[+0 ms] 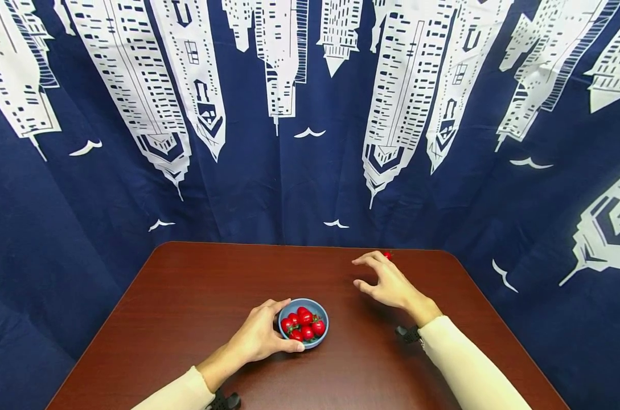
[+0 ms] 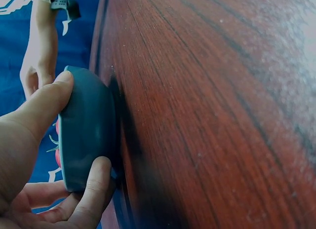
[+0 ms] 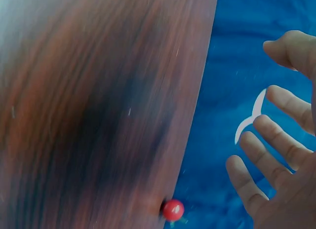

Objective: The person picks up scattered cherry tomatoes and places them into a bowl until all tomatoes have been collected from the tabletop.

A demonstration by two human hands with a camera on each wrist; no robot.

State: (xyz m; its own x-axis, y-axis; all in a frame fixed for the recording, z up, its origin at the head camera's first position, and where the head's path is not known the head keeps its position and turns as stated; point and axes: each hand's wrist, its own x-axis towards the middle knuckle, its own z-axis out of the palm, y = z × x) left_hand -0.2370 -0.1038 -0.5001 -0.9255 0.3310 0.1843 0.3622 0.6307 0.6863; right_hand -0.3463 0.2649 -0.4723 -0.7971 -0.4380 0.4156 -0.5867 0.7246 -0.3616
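A small blue bowl [image 1: 317, 309] stands on the table left of its middle and holds several red cherry tomatoes [image 1: 304, 317] with green stems. My left hand [image 1: 262, 335] grips the bowl from its left side, the thumb at the near rim and the fingers round the far side. In the left wrist view the fingers wrap the outer wall of the bowl [image 2: 89, 125]. Over the right part of the table hovers my right hand [image 1: 389, 283], fingers spread and holding nothing. A lone cherry tomato [image 3: 173, 209] lies near the far edge, partly hidden behind that hand in the head view.
The brown wooden table [image 1: 212, 285] ends at a far edge close to a dark blue curtain [image 1: 248, 188] printed with white buildings and birds. A black wrist strap [image 1: 408, 334] shows below the right sleeve's cuff.
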